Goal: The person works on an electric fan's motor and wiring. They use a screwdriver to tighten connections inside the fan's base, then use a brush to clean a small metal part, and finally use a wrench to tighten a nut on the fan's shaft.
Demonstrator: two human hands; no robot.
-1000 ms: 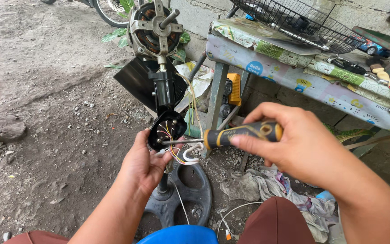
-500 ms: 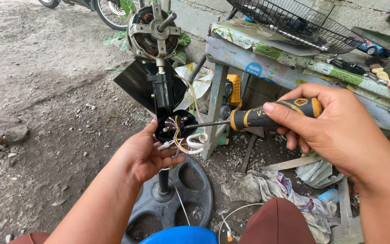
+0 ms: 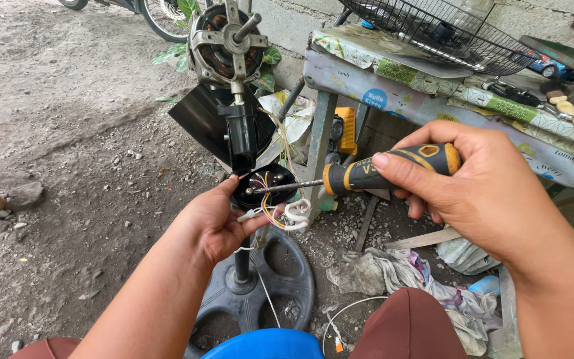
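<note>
Dirt floor (image 3: 68, 133): fan base (image 3: 260, 286), rags (image 3: 400, 272). Tabletop (image 3: 433, 93): wire fan guard (image 3: 433, 30), hand tools (image 3: 533, 100).

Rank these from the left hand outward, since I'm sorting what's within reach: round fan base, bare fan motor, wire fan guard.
1. Round fan base, just below the left hand.
2. Bare fan motor, up the stand.
3. Wire fan guard, on the bench, upper right.

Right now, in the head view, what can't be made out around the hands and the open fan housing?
- Screwdriver tip: lost among wires inside the black housing; any screw is too small.
- Left hand fingers: hidden behind the housing.
- Right hand palm: faces away.
- Fan base: partly behind the left arm.
</note>
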